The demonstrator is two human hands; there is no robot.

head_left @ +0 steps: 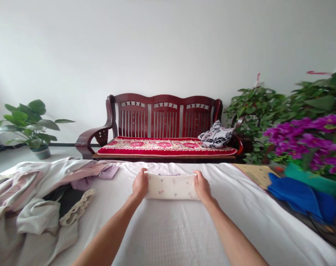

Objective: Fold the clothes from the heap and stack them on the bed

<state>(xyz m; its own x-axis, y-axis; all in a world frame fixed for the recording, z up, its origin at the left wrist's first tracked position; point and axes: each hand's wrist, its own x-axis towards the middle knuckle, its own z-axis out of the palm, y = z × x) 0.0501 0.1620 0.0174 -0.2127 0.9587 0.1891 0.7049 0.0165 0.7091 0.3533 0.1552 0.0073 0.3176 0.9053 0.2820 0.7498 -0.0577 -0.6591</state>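
A cream cloth with a small faded print, a folded garment (172,187), is stretched between my two hands in the middle of the view. Its shape is a wide, flat rectangle; what kind of garment it is cannot be made out. My left hand (140,183) grips its left end, thumb on top. At the right end, my right hand (202,186) pinches the upper corner. Beneath it lies a white sheet (168,232) covering the table. Behind the garment's top edge a bit of lilac shows.
Loose clothes (40,199) lie heaped on the left. To the right are a blue cloth (301,197) and purple flowers (309,142) in a green pot. A wooden bench (165,118) with a red cushion (168,146) stands beyond the table. A potted plant (31,123) is at far left.
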